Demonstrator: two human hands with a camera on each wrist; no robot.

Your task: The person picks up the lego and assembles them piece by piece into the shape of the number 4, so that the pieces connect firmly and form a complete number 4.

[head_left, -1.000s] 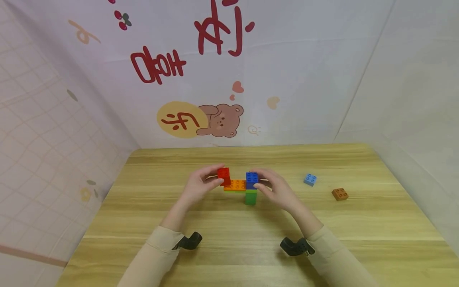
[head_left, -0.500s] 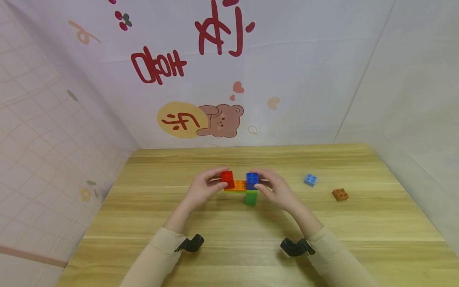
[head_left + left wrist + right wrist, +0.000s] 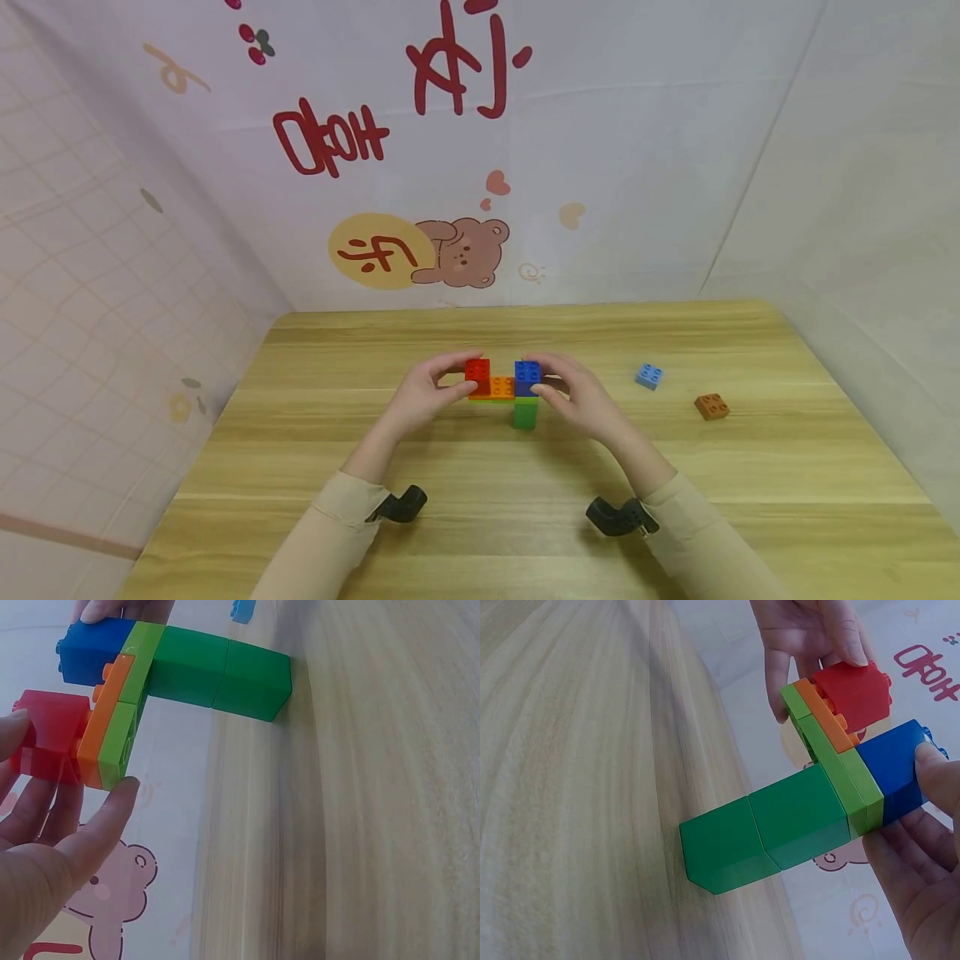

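My left hand (image 3: pixel 422 398) pinches a red brick (image 3: pixel 477 385) between thumb and fingers at the left end of an orange plate (image 3: pixel 502 387). Orange studs show at the red brick's edge in the right wrist view; I cannot tell whether it is fully seated. Under the orange plate lie light green plates (image 3: pixel 118 742), which overhang to the left. Two dark green bricks (image 3: pixel 761 829), stacked upright on the table, carry them. My right hand (image 3: pixel 581 396) grips a blue brick (image 3: pixel 527 382) on top of that column, beside the orange plate.
A light blue brick (image 3: pixel 649 376) and a brown brick (image 3: pixel 712 407) lie apart on the wooden table (image 3: pixel 480 533), right of the right hand. Behind the table's back edge hangs a white printed cloth (image 3: pixel 637 150).
The left hand has moved slightly right and down with the red brick, bringing it from tilted at the orange plate's end to squarely over it. The right hand stays on the blue brick.
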